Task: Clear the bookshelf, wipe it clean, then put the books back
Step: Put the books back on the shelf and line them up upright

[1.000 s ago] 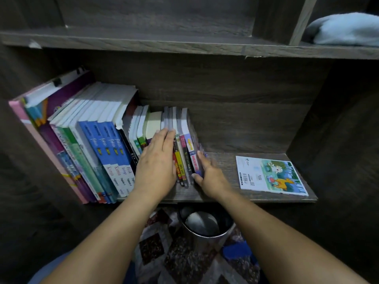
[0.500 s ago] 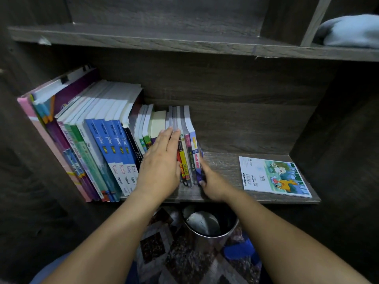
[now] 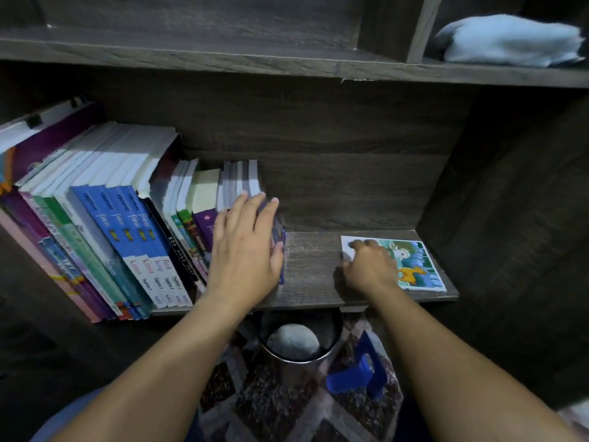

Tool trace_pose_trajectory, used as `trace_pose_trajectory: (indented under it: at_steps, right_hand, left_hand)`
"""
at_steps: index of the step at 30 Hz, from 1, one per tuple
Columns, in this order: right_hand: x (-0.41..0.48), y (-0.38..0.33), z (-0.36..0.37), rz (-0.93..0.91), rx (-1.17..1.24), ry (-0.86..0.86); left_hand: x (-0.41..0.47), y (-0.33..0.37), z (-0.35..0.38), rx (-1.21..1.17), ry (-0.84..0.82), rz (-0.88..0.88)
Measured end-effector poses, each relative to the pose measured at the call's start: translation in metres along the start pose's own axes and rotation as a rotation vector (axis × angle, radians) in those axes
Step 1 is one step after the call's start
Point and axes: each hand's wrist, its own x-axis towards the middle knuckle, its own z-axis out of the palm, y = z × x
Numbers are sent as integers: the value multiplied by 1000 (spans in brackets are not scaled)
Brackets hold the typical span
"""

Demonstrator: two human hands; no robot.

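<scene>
On the shelf board (image 3: pixel 312 266), leaning books (image 3: pixel 127 224) fill the left half. Left hand (image 3: pixel 245 250) lies flat, fingers straight, pressing the row's right end. Right hand (image 3: pixel 371 266) curls over the left edge of a picture book (image 3: pixel 417 263) lying flat at far right, grasping it.

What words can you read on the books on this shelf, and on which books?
"Fokus": on each of the four blue book spines.
"Kimia": on the white lower ends of two of those spines.
"Fizik": low on the rightmost blue spine.
Too blurred to read: small print atop the blue spines, the thin black book spine, the green book spine, the flat cartoon-cover picture book.
</scene>
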Motion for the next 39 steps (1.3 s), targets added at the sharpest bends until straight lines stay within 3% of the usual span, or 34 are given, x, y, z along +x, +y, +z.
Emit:
trace_pose_trajectory:
  at_steps: [4, 7, 11, 21, 25, 27, 30, 32, 34, 36, 39]
  right_hand:
    - [9, 54, 3, 364, -103, -126]
    - [9, 77, 10, 512, -66, -215]
    - [9, 75, 12, 608, 125, -249]
    - [11, 52, -11, 751, 239, -224]
    - [17, 20, -19, 556, 545, 7]
    - [13, -2, -27, 362, 733, 182]
    - [-3, -33, -39, 50, 795, 308]
    - [-12, -53, -42, -120, 817, 222]
    - [-21, -70, -36, -280, 854, -56]
    - [-25, -81, -24, -382, 727, -276]
    - [-24, -87, -13, -385, 621, -328]
  left_hand:
    - [2, 6, 4, 50, -49, -11]
    - [3, 8, 7, 76, -72, -29]
    - [4, 10, 11, 79, -80, -36]
    - [1, -2, 0, -14, -32, 2]
    - [4, -14, -6, -5, 1, -58]
    - [4, -21, -9, 12, 0, -103]
    - [3, -30, -12, 18, -3, -137]
    - [3, -33, -13, 12, -17, -144]
    - [2, -35, -14, -6, -30, -146]
    - [0, -37, -16, -30, -51, -159]
    - [-2, -41, -18, -58, -71, -166]
